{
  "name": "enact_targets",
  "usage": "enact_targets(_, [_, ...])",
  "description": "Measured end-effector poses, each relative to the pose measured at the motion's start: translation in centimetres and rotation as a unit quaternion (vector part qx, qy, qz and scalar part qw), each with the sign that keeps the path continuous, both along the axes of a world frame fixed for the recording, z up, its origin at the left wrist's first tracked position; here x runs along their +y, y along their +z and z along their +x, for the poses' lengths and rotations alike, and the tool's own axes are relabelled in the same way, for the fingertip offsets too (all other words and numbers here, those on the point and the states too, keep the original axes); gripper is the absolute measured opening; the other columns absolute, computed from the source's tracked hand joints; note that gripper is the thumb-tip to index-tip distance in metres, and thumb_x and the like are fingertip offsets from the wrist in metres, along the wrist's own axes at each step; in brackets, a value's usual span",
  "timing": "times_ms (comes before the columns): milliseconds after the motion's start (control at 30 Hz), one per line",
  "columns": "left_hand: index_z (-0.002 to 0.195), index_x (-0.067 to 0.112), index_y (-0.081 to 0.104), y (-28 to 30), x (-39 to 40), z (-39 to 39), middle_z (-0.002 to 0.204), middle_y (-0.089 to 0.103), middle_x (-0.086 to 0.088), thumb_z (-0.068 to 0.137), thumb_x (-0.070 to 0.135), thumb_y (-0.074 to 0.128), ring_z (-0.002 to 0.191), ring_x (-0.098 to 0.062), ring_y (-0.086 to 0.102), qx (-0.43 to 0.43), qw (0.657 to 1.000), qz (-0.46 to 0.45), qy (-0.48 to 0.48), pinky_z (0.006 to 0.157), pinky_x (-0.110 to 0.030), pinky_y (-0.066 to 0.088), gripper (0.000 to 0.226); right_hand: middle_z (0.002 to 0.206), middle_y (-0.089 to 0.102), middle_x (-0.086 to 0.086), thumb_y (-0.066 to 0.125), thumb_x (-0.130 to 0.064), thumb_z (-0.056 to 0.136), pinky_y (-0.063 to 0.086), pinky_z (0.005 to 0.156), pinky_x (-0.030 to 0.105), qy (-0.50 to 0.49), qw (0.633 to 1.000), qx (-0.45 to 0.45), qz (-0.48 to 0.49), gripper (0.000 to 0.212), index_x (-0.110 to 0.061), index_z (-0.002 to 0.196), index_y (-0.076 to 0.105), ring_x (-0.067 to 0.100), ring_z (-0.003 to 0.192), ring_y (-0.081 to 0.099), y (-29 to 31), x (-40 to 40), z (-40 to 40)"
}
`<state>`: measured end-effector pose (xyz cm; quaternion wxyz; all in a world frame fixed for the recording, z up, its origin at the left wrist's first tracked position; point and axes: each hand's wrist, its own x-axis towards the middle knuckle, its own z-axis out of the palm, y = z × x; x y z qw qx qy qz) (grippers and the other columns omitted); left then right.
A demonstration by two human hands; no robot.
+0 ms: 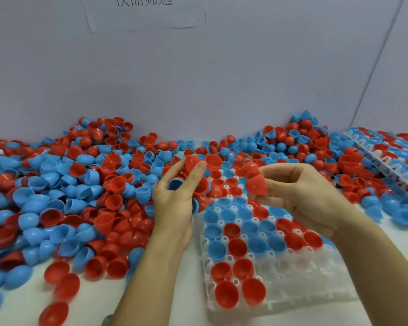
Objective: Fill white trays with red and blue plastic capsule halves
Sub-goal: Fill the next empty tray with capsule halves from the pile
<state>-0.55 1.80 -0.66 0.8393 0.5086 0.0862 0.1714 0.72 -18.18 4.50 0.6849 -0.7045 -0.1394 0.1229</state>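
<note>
Pinching one red capsule half [257, 185] dome-down in its fingers [264, 170], the right hand [299, 194] hovers over the far end of the white tray [304, 295], nearer its empty near-right pockets than the left hand [174, 196], which clutches several red and blue halves. Roughly thirty pockets look filled; a second tray [386, 165] lies well apart to the right, and loose halves [80, 184] beyond counting cover the worktop left of the tray.

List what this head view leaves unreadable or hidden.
- Wall sign: its text is cut by the top edge and blurred.
- Second tray at far right: runs off the right edge, so its fill is unknown.
- Near tray: its far cells sit behind the left hand and right hand.
- Left hand's capsule halves: fingers prevent a count.
</note>
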Motion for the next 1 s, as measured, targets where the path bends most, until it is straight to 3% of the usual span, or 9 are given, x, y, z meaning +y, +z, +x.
enact_targets(100, [0.098, 0.033, 0.079, 0.0, -0.3, -0.5, 0.109, 0.076, -0.008, 0.057, 0.038, 0.086, 0.094, -0.023, 0.075, 0.001, 1.0, 0.006, -0.01, 0.085, -0.045, 0.059, 0.041, 0.084, 0.078, -0.001, 0.079, -0.023, 0.077, 0.059, 0.071, 0.02, 0.014, 0.973, -0.104, -0.203, 0.012, -0.02, 0.089, 0.081, 0.014, 0.076, 0.075, 1.1, -0.9, -1.2])
enact_targets(233, [0.104, 0.031, 0.077, 0.1, -0.2, -0.7, 0.108, 0.077, -0.004, 0.061, 0.037, 0.085, 0.097, -0.025, 0.075, -0.006, 1.0, 0.002, -0.014, 0.085, -0.045, 0.06, 0.044, 0.078, 0.075, -0.017, 0.076, -0.044, 0.072, 0.058, 0.074, 0.018, 0.081, 0.915, -0.121, -0.376, 0.017, -0.031, 0.082, 0.079, 0.0, 0.073, 0.073, 1.5, -1.3, -3.4])
enact_targets(300, [0.115, 0.028, 0.072, 0.3, -0.1, -0.7, 0.11, 0.076, -0.005, 0.063, 0.035, 0.085, 0.098, -0.025, 0.075, -0.005, 1.0, -0.001, -0.014, 0.09, -0.049, 0.059, 0.055, 0.074, 0.073, -0.023, 0.08, -0.034, 0.08, 0.059, 0.071, 0.019, 0.09, 0.885, -0.11, -0.444, 0.004, -0.033, 0.078, 0.076, -0.004, 0.069, 0.07, 1.2, -1.5, -4.4])
enact_targets(400, [0.12, 0.023, 0.07, 0.5, -0.1, -0.8, 0.111, 0.076, -0.008, 0.062, 0.037, 0.085, 0.096, -0.027, 0.075, -0.01, 1.0, 0.007, -0.014, 0.091, -0.054, 0.058, 0.061, 0.07, 0.07, -0.026, 0.08, -0.03, 0.083, 0.054, 0.059, 0.015, 0.089, 0.835, -0.112, -0.531, 0.011, -0.036, 0.076, 0.073, -0.006, 0.065, 0.067, 0.5, -1.3, -5.6])
enact_targets(600, [0.116, 0.027, 0.071, 0.7, -0.1, -0.8, 0.114, 0.074, -0.008, 0.055, 0.041, 0.086, 0.098, -0.025, 0.074, 0.001, 1.0, -0.003, -0.019, 0.093, -0.055, 0.057, 0.064, 0.072, 0.056, -0.019, 0.076, -0.037, 0.082, 0.034, 0.046, 0.014, 0.079, 0.743, -0.165, -0.644, 0.017, -0.034, 0.098, 0.072, 0.002, 0.061, 0.056, -1.0, 0.8, -6.8])
enact_targets(767, [0.12, 0.025, 0.072, 0.8, 0.0, -0.7, 0.108, 0.076, -0.005, 0.057, 0.042, 0.085, 0.09, -0.021, 0.075, 0.014, 1.0, -0.005, -0.027, 0.086, -0.051, 0.06, 0.066, 0.082, 0.065, -0.014, 0.075, -0.037, 0.084, 0.053, 0.057, 0.02, 0.097, 0.753, -0.156, -0.631, 0.019, -0.034, 0.102, 0.073, 0.007, 0.071, 0.064, -0.8, 0.6, -6.8])
enact_targets(867, [0.122, 0.024, 0.071, 0.7, 0.0, -0.6, 0.11, 0.076, -0.005, 0.057, 0.043, 0.085, 0.093, -0.023, 0.075, 0.016, 0.999, -0.005, -0.043, 0.082, -0.046, 0.061, 0.07, 0.077, 0.065, -0.02, 0.072, -0.032, 0.089, 0.048, 0.054, 0.013, 0.103, 0.786, -0.138, -0.594, 0.019, -0.042, 0.106, 0.071, -0.009, 0.074, 0.062, 0.4, 0.2, -6.3])
enact_targets(933, [0.121, 0.023, 0.071, 0.7, 0.1, -0.6, 0.104, 0.077, -0.004, 0.06, 0.041, 0.084, 0.089, -0.023, 0.076, 0.007, 0.998, -0.007, -0.061, 0.074, -0.042, 0.062, 0.065, 0.077, 0.063, -0.025, 0.066, -0.034, 0.093, 0.049, 0.057, 0.009, 0.078, 0.805, -0.172, -0.562, 0.015, -0.043, 0.104, 0.07, -0.021, 0.077, 0.056, 1.7, 0.2, -5.1])
enact_targets(1000, [0.119, 0.023, 0.072, 0.8, 0.1, -0.7, 0.1, 0.077, -0.005, 0.062, 0.042, 0.084, 0.081, -0.02, 0.075, 0.003, 0.997, -0.004, -0.082, 0.062, -0.034, 0.06, 0.061, 0.079, 0.064, -0.025, 0.061, -0.032, 0.096, 0.053, 0.063, 0.011, 0.044, 0.83, -0.232, -0.505, 0.014, -0.043, 0.101, 0.07, -0.015, 0.078, 0.06, 3.0, 1.0, -3.2])
